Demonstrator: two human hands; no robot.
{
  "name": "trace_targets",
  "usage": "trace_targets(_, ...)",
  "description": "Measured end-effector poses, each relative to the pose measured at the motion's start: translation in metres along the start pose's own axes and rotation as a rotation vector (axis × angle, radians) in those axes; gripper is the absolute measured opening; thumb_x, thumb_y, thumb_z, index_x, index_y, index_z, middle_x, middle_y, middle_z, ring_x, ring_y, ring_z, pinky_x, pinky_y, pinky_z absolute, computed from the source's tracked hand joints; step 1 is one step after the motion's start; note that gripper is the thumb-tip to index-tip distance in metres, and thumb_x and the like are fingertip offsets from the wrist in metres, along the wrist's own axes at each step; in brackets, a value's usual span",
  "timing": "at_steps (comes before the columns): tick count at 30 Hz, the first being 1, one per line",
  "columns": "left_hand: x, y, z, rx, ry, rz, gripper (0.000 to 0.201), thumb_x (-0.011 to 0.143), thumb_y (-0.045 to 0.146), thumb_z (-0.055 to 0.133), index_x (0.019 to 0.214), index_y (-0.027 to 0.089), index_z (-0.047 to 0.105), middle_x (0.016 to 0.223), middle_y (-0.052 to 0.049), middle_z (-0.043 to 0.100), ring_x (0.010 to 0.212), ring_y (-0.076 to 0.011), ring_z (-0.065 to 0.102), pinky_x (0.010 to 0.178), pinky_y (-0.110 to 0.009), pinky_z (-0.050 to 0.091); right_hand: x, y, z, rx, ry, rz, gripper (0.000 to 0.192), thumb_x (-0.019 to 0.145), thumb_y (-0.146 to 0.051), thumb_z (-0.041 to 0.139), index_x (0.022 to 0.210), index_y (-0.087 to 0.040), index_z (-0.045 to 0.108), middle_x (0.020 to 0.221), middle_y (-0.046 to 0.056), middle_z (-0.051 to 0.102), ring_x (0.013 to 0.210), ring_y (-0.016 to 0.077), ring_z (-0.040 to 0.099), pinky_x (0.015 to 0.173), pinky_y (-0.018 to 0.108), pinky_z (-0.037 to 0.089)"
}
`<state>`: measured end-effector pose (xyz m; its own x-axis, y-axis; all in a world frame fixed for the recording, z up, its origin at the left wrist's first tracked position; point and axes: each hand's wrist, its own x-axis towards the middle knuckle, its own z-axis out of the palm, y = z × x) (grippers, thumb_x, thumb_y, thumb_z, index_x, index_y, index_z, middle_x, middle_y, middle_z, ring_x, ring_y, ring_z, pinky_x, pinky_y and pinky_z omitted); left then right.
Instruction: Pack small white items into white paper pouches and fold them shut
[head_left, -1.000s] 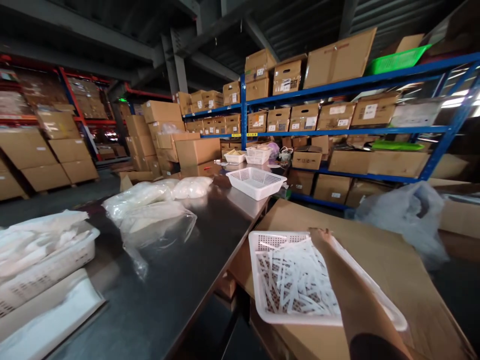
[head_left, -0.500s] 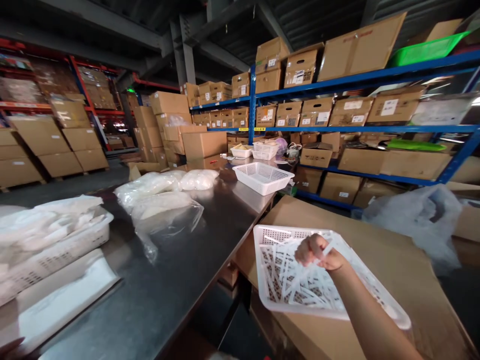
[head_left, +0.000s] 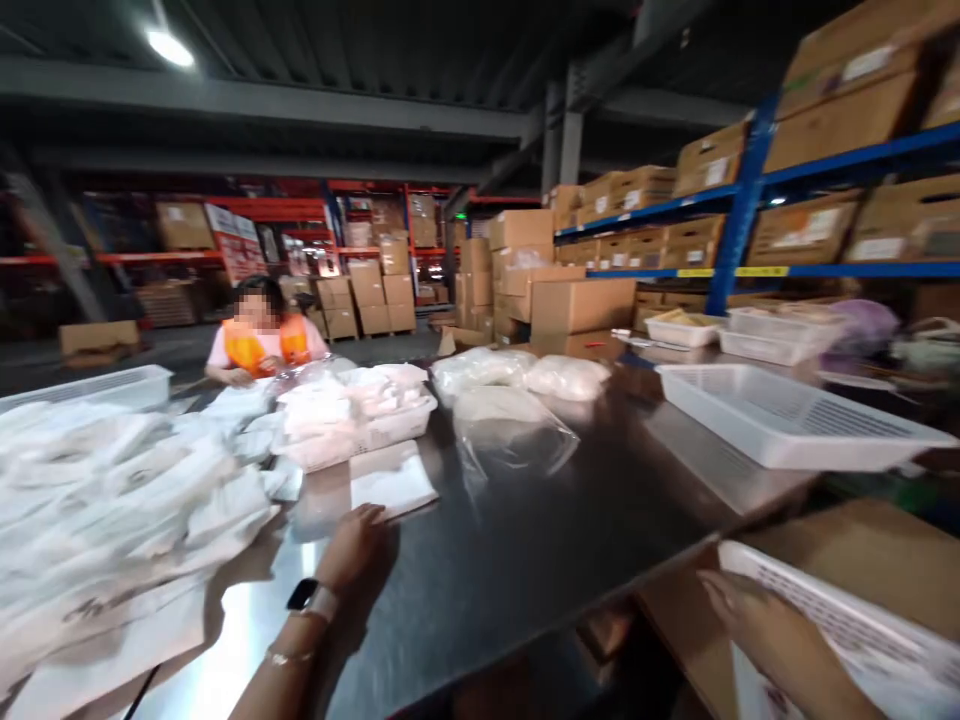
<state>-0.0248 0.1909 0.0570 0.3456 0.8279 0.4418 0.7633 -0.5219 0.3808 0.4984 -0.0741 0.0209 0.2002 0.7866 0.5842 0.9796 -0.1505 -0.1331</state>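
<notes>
My left hand [head_left: 354, 545], with a dark-faced watch [head_left: 302, 595] on its wrist, reaches to the near edge of a flat white folded sheet [head_left: 394, 480] on the metal table. Its fingertips meet the sheet's corner, but whether they grip is hidden. Low on the right, my right hand [head_left: 754, 615] is at the left side of a white perforated basket [head_left: 855, 615]. Its fingers look curled together and are blurred; anything inside them is hidden. The basket's contents are mostly out of sight from here.
A white basket of white packets [head_left: 360, 425] and a heap of white packets [head_left: 112, 490] cover the table's left. Clear plastic bags [head_left: 517, 400] lie mid-table. Another white basket [head_left: 795, 430] stands at the right edge. A person in an orange vest [head_left: 266, 345] sits opposite.
My view has swung left, bringing the packet heap and the co-worker into sight. The right hand has gone from above the white strips to the basket's left side. My left hand now shows fully.
</notes>
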Motion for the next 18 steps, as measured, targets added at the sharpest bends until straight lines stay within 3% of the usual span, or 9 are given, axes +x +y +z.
trace_targets(3,-0.002,0.003,-0.001,-0.068,-0.088,-0.031,0.033,0.085,0.021,0.046,0.11,0.014,0.066,0.113,-0.011,0.069,0.107,-0.0227,0.064,0.098,-0.035,0.049,0.065,-0.057,0.038,0.184,-0.076,-0.153,0.039,0.086,-0.033,0.037,0.097,-0.022,0.073,0.103,0.009,0.072,0.099,0.025,0.067,0.094,0.041,0.053)
trace_targets(5,-0.003,0.001,-0.002,-0.079,-0.086,-0.059,0.034,0.087,0.022,0.046,0.113,0.014,0.066,0.115,-0.011,0.069,0.108,-0.0228,0.064,0.098,-0.035,0.048,0.106,-0.094,0.067,0.254,-0.142,-0.231,0.042,0.086,-0.033,0.036,0.108,-0.019,0.07,0.118,0.009,0.067,0.113,0.0242,0.061,0.103,0.041,0.047)
trace_targets(9,-0.002,-0.001,-0.004,-0.094,-0.093,-0.104,0.035,0.086,0.021,0.046,0.113,0.013,0.067,0.114,-0.012,0.069,0.107,-0.0235,0.064,0.097,-0.034,0.047,0.189,-0.144,0.133,0.342,-0.16,-0.253,0.049,0.082,-0.028,0.036,0.12,-0.014,0.063,0.132,0.011,0.059,0.126,0.0234,0.05,0.11,0.042,0.039)
trace_targets(12,0.0,0.001,-0.005,-0.103,-0.084,-0.103,0.034,0.087,0.021,0.045,0.109,0.015,0.069,0.109,-0.01,0.071,0.103,-0.0222,0.065,0.095,-0.031,0.048,0.254,-0.168,0.178,0.385,-0.088,-0.235,0.049,0.074,-0.026,0.038,0.113,-0.013,0.065,0.124,0.015,0.063,0.122,0.028,0.054,0.107,0.045,0.041)
trace_targets(14,0.002,0.0,-0.002,-0.102,-0.065,-0.103,0.034,0.087,0.02,0.042,0.107,0.017,0.07,0.106,-0.008,0.072,0.1,-0.0211,0.066,0.092,-0.03,0.049,0.296,-0.182,0.197,0.418,-0.041,-0.25,0.046,0.069,-0.028,0.041,0.103,-0.014,0.068,0.115,0.018,0.067,0.118,0.034,0.056,0.105,0.05,0.043)
trace_targets(18,0.015,-0.013,0.017,-0.087,-0.056,-0.103,0.032,0.084,0.019,0.046,0.104,0.02,0.071,0.102,-0.008,0.073,0.096,-0.0224,0.066,0.09,-0.031,0.05,0.366,-0.203,0.204,0.53,0.063,-0.336,0.02,0.069,-0.031,0.051,0.076,-0.026,0.069,0.095,0.018,0.07,0.106,0.0398,0.062,0.093,0.054,0.051)
